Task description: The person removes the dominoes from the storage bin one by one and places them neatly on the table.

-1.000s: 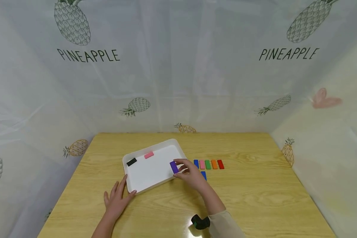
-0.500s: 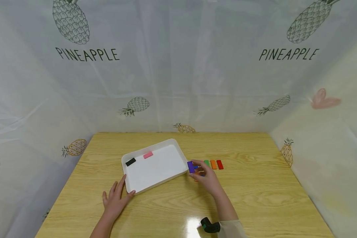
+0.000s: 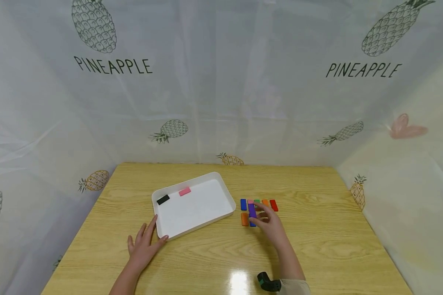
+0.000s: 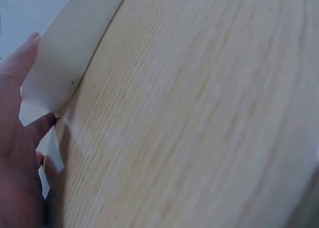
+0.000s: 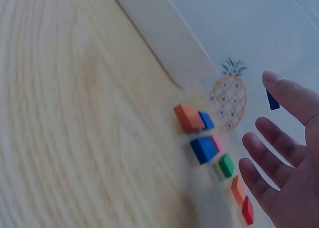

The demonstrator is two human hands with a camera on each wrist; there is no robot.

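A purple block (image 3: 252, 209) is pinched between the thumb and fingers of my right hand (image 3: 272, 227), held over the small coloured blocks right of the tray. In the right wrist view the thumb hides most of it, leaving a dark end. Under it, a blue block (image 3: 252, 224) lies beside an orange block (image 3: 245, 219) in the nearer row. My left hand (image 3: 142, 250) has its fingers spread at the near left corner of the white tray (image 3: 199, 207), thumb and a fingertip touching its wall. Inside the tray lie a black block (image 3: 163, 199) and a pink block (image 3: 185, 191).
The farther row has another blue block (image 3: 243, 204), then a pink, a green (image 5: 226, 165), an orange and a red block (image 3: 274, 205), partly covered by my right hand in the head view. All rest on a wooden table (image 3: 317, 229) with a pineapple-print curtain (image 3: 280, 102) behind.
My right hand has carried the purple block rightward from over the tray to above the rows of blocks. The lower orange block now shows fully. My left hand stays at the tray corner.
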